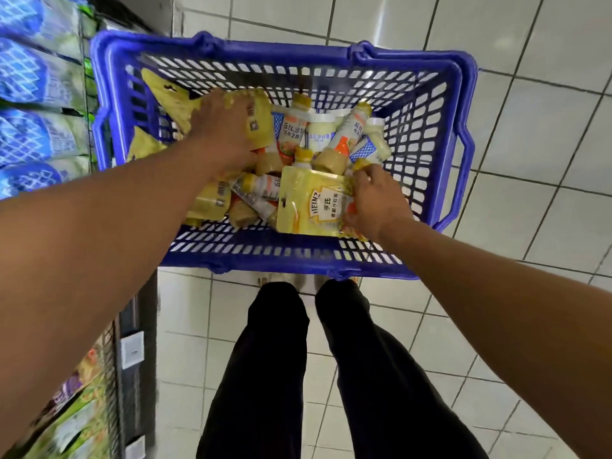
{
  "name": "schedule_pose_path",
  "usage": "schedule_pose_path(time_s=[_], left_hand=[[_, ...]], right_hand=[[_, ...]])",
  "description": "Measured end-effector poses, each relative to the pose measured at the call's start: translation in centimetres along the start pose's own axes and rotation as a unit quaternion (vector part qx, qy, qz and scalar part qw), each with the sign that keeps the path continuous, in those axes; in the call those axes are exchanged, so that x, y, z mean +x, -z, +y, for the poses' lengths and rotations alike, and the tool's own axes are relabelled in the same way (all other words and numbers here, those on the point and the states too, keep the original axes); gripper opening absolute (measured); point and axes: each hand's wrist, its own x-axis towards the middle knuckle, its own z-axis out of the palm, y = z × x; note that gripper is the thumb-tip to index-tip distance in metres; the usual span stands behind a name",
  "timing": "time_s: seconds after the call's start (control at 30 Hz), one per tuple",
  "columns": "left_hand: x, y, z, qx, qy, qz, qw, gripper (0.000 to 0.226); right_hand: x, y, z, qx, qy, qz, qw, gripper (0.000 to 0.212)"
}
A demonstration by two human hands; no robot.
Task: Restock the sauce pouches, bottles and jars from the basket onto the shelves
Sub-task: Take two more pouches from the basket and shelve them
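In the blue basket [427, 134], the right hand [372, 202] holds the yellow Heinz pouch [311, 203], and the left hand [225, 127] lies spread on another pouch [165, 94], its grip unclear.

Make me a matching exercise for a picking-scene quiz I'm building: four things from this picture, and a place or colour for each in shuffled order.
Things:
1. left hand
2. right hand
3. basket
4. trousers

Descriptions:
A. black, below the basket
B. on the yellow Heinz pouch
C. blue, on the tiled floor
D. on yellow pouches at the basket's far left

Pairs: 1-D, 2-B, 3-C, 4-A
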Motion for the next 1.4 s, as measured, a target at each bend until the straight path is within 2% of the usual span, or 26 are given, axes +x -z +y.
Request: schedule_pose_path(time_s=[0.1,0.3,0.37,0.47,0.53,0.6,0.67,0.8,0.9,1.0,1.1,1.27,1.4], left_hand=[[1.4,-1.6,-0.9,0.054,0.015,-0.027,0.998,0.108],[1.8,-3.7,-1.1,0.105,0.008,0.039,0.994,0.090],[2.0,-3.7,-1.1,0.106,0.011,0.036,0.994,0.093],[2.7,-3.3,-0.7,0.077,0.022,-0.010,0.997,0.109],[3.6,-2.9,-0.1,0.017,0.046,-0.044,0.998,0.109],[4.5,-2.6,0.5,-0.065,0.092,-0.033,0.993,0.104],[5.1,-2.3,1.1,-0.109,0.133,-0.002,0.985,0.110],[5.2,-2.7,2.5,-0.039,0.157,0.012,0.987,0.119],[5.0,-3.0,3.5,0.008,0.145,-0.017,0.989,0.109],[4.5,-2.7,3.6,-0.010,0.123,-0.036,0.992,0.092],[3.2,-2.3,3.1,-0.038,0.082,-0.022,0.996,0.075],[-0.5,-1.9,1.3,-0.193,0.097,0.056,0.975,0.062],[-4.4,-1.4,-0.1,-0.306,0.051,0.126,0.942,0.053]], right_hand=[[0.7,-0.7,0.5,-0.008,0.003,0.010,1.000,0.078],[1.1,-0.8,0.8,0.008,0.007,-0.015,1.000,0.083],[1.3,-0.8,0.7,0.004,0.002,-0.025,1.000,0.086],[1.7,-1.0,0.4,-0.010,0.002,-0.041,0.999,0.085],[1.9,-1.1,0.5,0.002,0.003,-0.047,0.999,0.082],[2.0,-1.2,0.6,0.027,0.000,-0.045,0.999,0.082],[2.1,-1.2,0.5,0.042,-0.003,-0.050,0.998,0.086],[2.2,-1.5,0.1,-0.005,0.010,-0.072,0.997,0.083],[2.1,-1.3,-0.2,-0.011,0.014,-0.085,0.996,0.078],[1.6,-0.8,-0.4,-0.005,0.018,-0.104,0.994,0.068],[0.8,-0.1,-0.5,0.010,0.020,-0.109,0.994,0.064],[-1.6,0.6,-0.3,-0.001,0.032,-0.071,0.997,0.055],[-4.3,1.5,0.7,0.117,-0.018,-0.051,0.992,0.054]])
